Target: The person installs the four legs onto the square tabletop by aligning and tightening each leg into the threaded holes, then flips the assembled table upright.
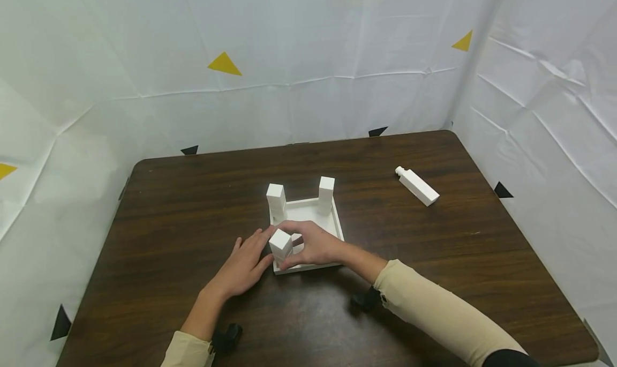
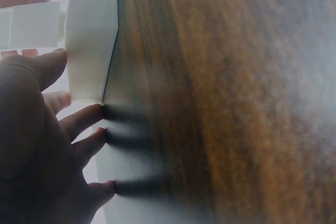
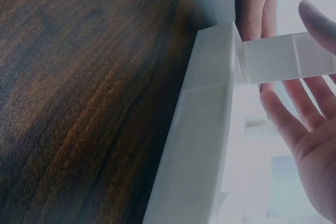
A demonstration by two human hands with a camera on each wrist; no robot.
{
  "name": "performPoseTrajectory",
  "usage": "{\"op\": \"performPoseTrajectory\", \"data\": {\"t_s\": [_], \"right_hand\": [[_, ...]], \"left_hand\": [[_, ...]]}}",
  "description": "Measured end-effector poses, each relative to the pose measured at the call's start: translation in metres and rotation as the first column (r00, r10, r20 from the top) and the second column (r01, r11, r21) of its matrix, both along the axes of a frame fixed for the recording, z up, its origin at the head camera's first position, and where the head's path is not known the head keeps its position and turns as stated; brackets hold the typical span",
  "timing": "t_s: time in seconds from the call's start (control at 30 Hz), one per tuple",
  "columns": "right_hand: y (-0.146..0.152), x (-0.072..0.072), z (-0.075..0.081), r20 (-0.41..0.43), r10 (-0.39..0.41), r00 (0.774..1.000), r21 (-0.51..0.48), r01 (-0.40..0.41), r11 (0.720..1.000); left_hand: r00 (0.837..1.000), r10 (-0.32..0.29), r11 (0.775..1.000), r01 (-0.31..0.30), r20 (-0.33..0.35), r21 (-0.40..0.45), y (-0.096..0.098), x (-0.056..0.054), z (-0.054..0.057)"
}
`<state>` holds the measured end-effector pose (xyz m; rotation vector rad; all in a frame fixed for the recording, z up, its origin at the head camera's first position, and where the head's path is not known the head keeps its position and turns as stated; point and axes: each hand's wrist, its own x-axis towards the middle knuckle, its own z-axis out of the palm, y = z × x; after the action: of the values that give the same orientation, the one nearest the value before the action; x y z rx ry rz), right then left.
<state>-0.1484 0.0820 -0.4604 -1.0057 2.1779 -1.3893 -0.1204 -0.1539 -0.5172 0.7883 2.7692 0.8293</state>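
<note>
A shallow white square tray-like panel (image 1: pixel 340 229) with a raised rim lies on the table. White square posts, like furniture legs, stand upright at its far left (image 1: pixel 276 198) and far right (image 1: pixel 326 193) corners. At the near left corner, my right hand (image 1: pixel 315 244) holds a third white leg (image 1: pixel 280 244) between thumb and fingers; this leg also shows in the right wrist view (image 3: pixel 273 59). My left hand (image 1: pixel 245 265) lies beside that corner with fingers spread. In the left wrist view its fingertips (image 2: pixel 93 113) reach the panel's side, thumb close by the leg.
A loose white leg (image 1: pixel 418 186) with a narrow knobbed end lies on the dark wood table (image 1: pixel 193 206) at the right. White sheeting (image 1: pixel 308 110) with yellow and black triangles surrounds the table. Dark wrist-worn devices (image 1: pixel 226 337) sit under both forearms.
</note>
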Motion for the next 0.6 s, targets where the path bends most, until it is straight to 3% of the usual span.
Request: {"op": "performPoseTrajectory", "data": {"t_s": [0.13,0.27,0.6], "right_hand": [[0.0022,-0.0011,0.0007,-0.003,0.045,0.999,0.02,-0.045,0.999],[0.0018,-0.0021,0.0007,0.047,0.073,0.996,0.004,-0.074,0.997],[-0.0005,-0.0014,-0.0009,0.074,0.032,0.997,-0.012,-0.032,0.999]], "left_hand": [[1.0,0.004,1.0,-0.004,0.007,-0.014,0.0004,-0.0005,-0.0008],[1.0,0.0,1.0,0.0,-0.008,-0.001,0.0002,-0.001,-0.0019],[1.0,0.006,1.0,-0.006,-0.009,0.008,-0.0006,-0.0002,-0.0011]]}}
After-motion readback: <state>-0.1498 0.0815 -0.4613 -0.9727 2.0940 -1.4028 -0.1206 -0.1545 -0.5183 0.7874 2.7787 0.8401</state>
